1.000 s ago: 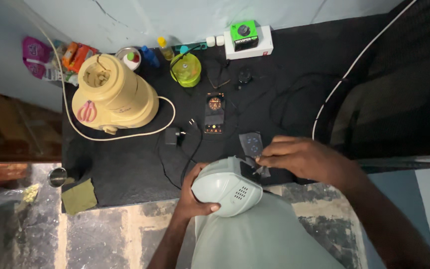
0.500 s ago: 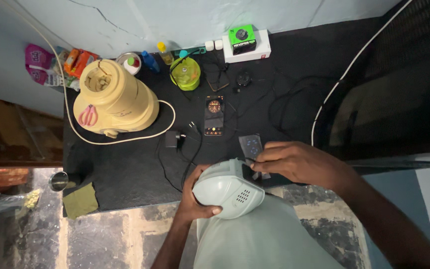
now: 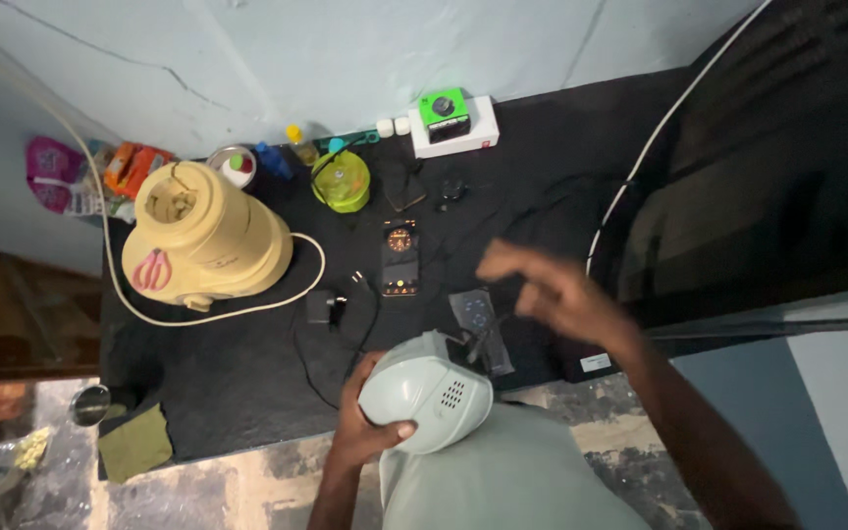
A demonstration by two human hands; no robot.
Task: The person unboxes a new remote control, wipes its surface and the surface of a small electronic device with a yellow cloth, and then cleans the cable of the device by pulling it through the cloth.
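Left hand (image 3: pixel 370 422) cups one pale green rounded housing (image 3: pixel 426 402) at the near edge of the black counter (image 3: pixel 228 383), fingers curled around its left flank, thumb pressed on the lower rim beside a small patch of vent holes; grip closed on the shell. Right hand (image 3: pixel 552 290) hangs above the counter, blurred, fingers loosely spread and holding nothing, touching nothing. Just below and left of those fingertips: one clear packet (image 3: pixel 478 324) lying flat, near the housing's upper right. Farther left of them, one dark handheld device with orange lights (image 3: pixel 399 257) and one small black plug (image 3: pixel 324 306). Well beyond the left hand's knuckles stands one cream mixer base (image 3: pixel 203 240), its white cord looping round. Past the right fingertips: one lime-green round container (image 3: pixel 342 182) and one white box with a green top (image 3: pixel 451 123).
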